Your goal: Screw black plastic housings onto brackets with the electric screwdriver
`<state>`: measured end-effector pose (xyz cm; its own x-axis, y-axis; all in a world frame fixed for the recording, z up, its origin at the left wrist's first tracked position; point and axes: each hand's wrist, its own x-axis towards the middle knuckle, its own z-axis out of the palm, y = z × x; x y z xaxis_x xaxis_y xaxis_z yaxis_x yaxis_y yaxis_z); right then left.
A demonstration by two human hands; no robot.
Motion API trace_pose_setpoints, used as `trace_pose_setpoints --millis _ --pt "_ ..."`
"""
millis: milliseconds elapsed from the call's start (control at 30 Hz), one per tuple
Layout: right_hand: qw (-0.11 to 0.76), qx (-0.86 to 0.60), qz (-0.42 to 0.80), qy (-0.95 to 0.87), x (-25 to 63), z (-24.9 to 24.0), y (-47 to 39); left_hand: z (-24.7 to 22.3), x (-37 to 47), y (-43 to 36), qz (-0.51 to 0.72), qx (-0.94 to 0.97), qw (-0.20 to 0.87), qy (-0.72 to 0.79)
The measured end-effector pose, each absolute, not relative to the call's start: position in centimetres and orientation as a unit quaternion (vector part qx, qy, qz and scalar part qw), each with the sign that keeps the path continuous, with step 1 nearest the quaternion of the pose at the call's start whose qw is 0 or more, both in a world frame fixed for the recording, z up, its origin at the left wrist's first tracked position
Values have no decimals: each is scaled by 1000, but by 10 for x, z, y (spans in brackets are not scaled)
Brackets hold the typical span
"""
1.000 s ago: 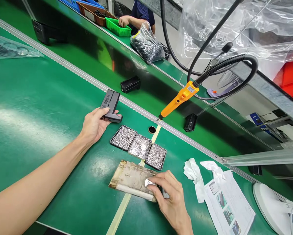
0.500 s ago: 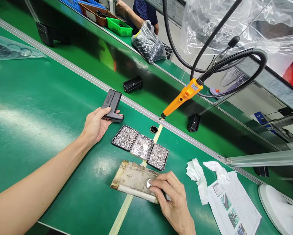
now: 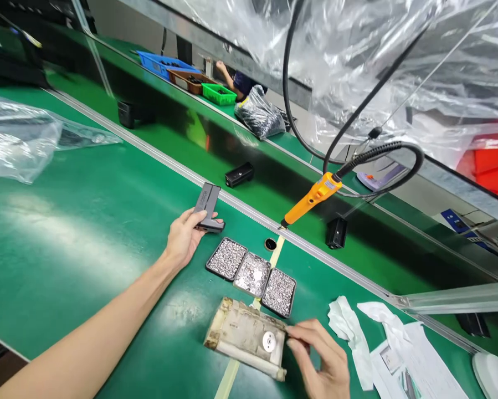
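My left hand (image 3: pixel 186 235) grips a black plastic housing marked BOSCH (image 3: pixel 208 206), thumb on top, held above the bench left of the small trays. A round white metal disc with small holes (image 3: pixel 269 342) lies on a worn, taped pad (image 3: pixel 242 332). Just off the pad's right edge is my right hand (image 3: pixel 321 354), its thumb and index finger slightly apart with nothing visible between them. Beyond the pad sit three small black trays of tiny metal parts (image 3: pixel 252 275). A small round dark cup (image 3: pixel 270 244) stands behind them.
An orange electric screwdriver (image 3: pixel 313 199) hangs by its cable behind the trays. Black housings (image 3: pixel 239 174) lie beyond the metal rail (image 3: pixel 249 208). Crumpled tissues (image 3: pixel 350 335) and a printed sheet (image 3: pixel 427 366) are at right. A plastic bag (image 3: pixel 20 136) lies left; a co-worker's arm (image 3: pixel 227 77) shows behind.
My right hand has let go of the white disc, which now lies flat on the pad, and moved right. My left hand still holds the black housing. The camera view has shifted.
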<state>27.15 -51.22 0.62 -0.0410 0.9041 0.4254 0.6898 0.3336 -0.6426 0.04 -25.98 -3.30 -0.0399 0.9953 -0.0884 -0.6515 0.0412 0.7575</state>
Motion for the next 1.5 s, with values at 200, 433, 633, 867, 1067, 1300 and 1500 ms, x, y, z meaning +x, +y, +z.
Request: trace_pose_setpoints --millis 200,433,633,867,1067,1300,1500 --pt "469 -619 69 -626 280 7 -499 -10 0 -276 615 277 685 276" --pt "447 -520 19 -727 237 21 -473 3 22 -312 537 311 753 219" --pt "367 -543 -103 -748 204 32 -448 0 44 -347 458 320 809 181" --pt "370 -537 -122 -748 205 19 -437 -3 50 -360 426 299 836 174" --pt "588 -561 259 -522 221 19 -439 -9 50 -358 419 372 816 143" --pt "669 -396 603 -178 239 27 -446 -13 43 -341 389 476 762 206" --pt "646 -410 592 -253 243 18 -463 2 41 -345 369 493 752 234"
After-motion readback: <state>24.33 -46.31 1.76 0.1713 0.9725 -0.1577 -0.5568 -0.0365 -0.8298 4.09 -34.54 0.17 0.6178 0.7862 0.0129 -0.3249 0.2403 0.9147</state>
